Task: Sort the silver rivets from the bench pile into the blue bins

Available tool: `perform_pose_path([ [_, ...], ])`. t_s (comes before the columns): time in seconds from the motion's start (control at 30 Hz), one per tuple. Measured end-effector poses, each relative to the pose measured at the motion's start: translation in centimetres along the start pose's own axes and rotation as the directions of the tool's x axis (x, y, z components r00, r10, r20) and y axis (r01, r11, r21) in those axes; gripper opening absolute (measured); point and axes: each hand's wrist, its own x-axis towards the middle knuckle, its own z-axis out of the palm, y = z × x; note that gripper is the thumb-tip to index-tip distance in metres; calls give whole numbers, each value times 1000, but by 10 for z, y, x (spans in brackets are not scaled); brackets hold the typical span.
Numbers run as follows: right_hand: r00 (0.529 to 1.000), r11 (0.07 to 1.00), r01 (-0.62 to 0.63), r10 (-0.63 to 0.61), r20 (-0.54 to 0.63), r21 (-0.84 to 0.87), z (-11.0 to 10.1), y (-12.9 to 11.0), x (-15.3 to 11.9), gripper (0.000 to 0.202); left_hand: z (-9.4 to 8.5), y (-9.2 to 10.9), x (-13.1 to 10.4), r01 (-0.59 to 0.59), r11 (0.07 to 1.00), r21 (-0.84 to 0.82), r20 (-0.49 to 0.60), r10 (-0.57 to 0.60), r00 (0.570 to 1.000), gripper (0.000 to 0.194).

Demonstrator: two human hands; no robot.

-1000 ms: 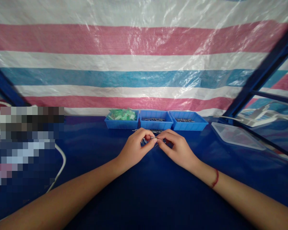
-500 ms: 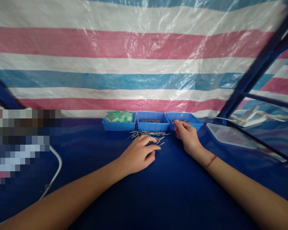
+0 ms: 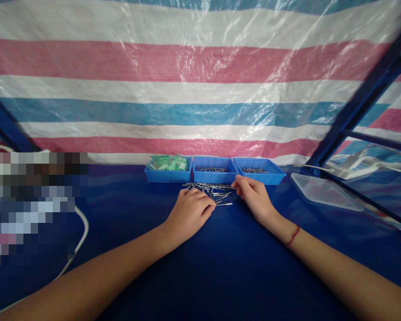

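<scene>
A loose pile of silvery blind rivets [image 3: 209, 186] lies on the blue table in front of the bins. My left hand [image 3: 192, 214] rests at the near side of the pile. Its thumb and forefinger are pinched on the end of one blind rivet [image 3: 225, 204], which points right. At the pile's right end is my right hand [image 3: 254, 196], fingers curled together by the front of the bins; whatever is between its fingertips is hidden. More rivets lie in the middle blue bin [image 3: 215, 178] and in the right blue bin [image 3: 267, 179].
The left blue bin [image 3: 169, 177] holds green-and-clear plastic packets [image 3: 169, 162]. A translucent lid [image 3: 325, 191] lies to the right, near a white power strip [image 3: 352, 167]. A white cable [image 3: 84, 223] runs along the left. Blue metal posts and a striped sheet [image 3: 200, 93] stand behind.
My right hand has moved down and left from the right bin to the pile; the rivet at its fingertips no longer shows. My left fingers have closed on a rivet.
</scene>
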Motion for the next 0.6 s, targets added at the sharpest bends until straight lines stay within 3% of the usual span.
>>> perform_pose_path([
  [0.1, 992, 993, 77, -67, 104, -92, 2, -8, -6, 40, 1, -2, -1, 65, 998, -10, -23, -65, 998, 11],
  [0.17, 966, 974, 192, -166, 200, -121, 4, -14, -11, 30, 1, -2, -1, 94, 995, -20, -63, -95, 994, 15],
  [0.33, 789, 794, 580, -490, 371, -184, 7, -22, -20, 9, 0, -4, 0, 83, 985, -151, -179, -109, 978, 20],
  [0.4, 760, 757, 620, -515, 398, -206, 8, -23, -21, 12, -1, -4, 1, 55, 970, -236, -217, -108, 970, 20],
  [0.6, 775, 796, 582, -481, 410, -165, 10, -24, -23, 12, -1, -6, 2, 64, 904, -422, -236, -178, 955, 21],
])
